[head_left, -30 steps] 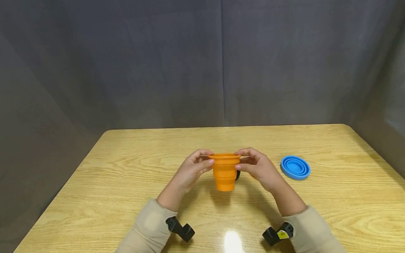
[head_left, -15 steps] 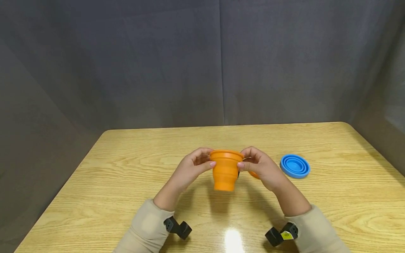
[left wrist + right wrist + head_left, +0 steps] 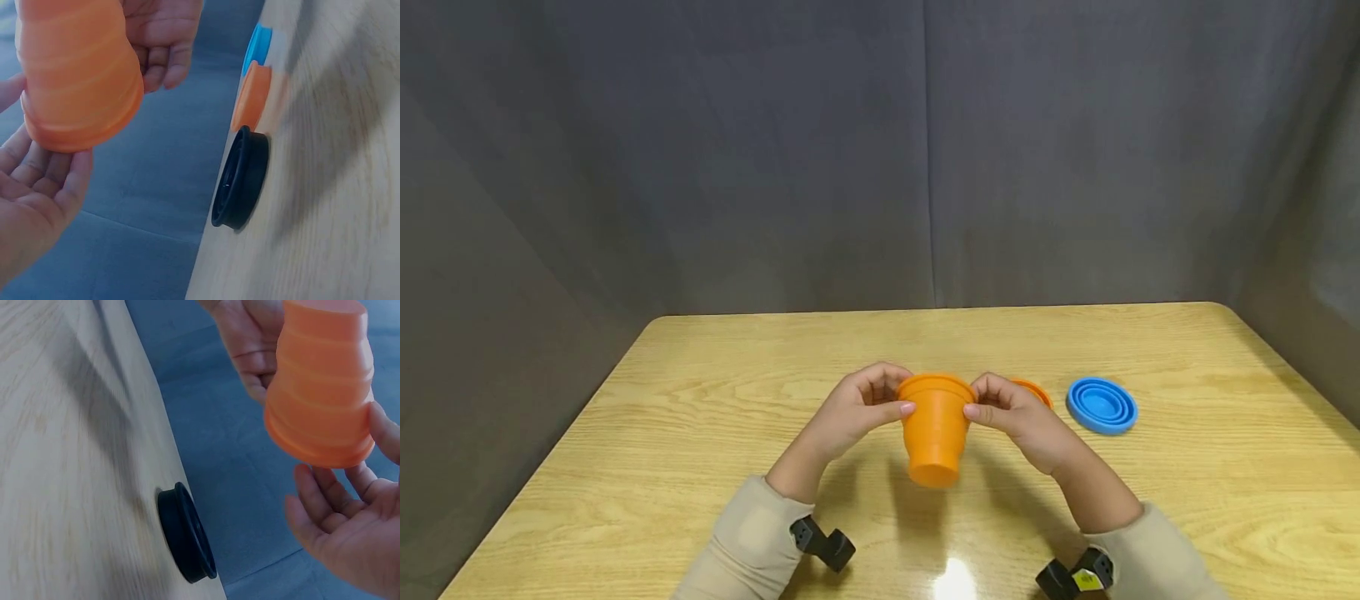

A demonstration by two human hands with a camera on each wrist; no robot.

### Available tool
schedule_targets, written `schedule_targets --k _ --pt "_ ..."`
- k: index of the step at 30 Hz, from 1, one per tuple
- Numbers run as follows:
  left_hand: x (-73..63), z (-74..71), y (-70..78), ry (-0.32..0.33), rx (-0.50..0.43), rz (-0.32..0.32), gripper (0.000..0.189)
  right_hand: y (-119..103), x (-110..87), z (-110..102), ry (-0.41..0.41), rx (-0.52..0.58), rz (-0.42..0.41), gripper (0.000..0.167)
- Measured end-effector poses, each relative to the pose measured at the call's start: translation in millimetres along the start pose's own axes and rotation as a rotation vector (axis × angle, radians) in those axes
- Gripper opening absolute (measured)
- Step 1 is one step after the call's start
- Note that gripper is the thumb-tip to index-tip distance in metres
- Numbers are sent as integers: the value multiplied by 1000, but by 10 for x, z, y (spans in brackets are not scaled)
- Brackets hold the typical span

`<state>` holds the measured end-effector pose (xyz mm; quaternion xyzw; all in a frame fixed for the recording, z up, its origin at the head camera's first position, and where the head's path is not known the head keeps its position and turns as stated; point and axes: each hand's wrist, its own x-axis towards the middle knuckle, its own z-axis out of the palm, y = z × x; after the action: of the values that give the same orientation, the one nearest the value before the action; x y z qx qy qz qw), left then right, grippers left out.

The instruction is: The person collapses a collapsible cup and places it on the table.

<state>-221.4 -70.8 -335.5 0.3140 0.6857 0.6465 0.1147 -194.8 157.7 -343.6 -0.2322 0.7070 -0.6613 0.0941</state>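
Note:
An orange collapsible cup (image 3: pixel 936 429), pulled out to its full stepped height, is held above the table in front of me. My left hand (image 3: pixel 856 412) pinches its rim side, thumb on the near wall and fingers behind. On the opposite side my right hand (image 3: pixel 1028 425) grips it the same way. The cup tilts, so its round base faces my head view. Both wrist views show the ridged cup wall (image 3: pixel 75 69) and fingertips at the wide rim.
A flattened blue collapsible cup (image 3: pixel 1102 406) lies on the wooden table (image 3: pixel 700 467) at the right. Beside it is a flat orange round piece (image 3: pixel 1036 392), partly behind my right hand. A black round piece (image 3: pixel 242 181) lies nearer. Grey cloth (image 3: pixel 775 167) hangs behind the table.
The orange cup has tipped, its base swinging up toward me so the underside shows. Both hands keep hold of it; the thumbs now press on its near wall below the rim.

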Motion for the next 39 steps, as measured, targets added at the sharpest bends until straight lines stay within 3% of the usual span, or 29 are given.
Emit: schedule_targets --k 2,8,20,30,39 --pt "-13 4 -20 -5 0 -12 27 7 -5 11 -4 22 -35 4" --pt "-34 19 -25 -29 36 -8 25 -7 20 32 -96 162 -166 15" --pt "-21 41 -35 -72 39 -17 25 3 18 63 -153 206 -164 14" --pt "-15 66 -39 -29 114 -47 22 -36 20 115 -44 109 -75 19" --pt "-22 76 -67 19 127 -20 22 -20 3 142 19 74 -87 16"
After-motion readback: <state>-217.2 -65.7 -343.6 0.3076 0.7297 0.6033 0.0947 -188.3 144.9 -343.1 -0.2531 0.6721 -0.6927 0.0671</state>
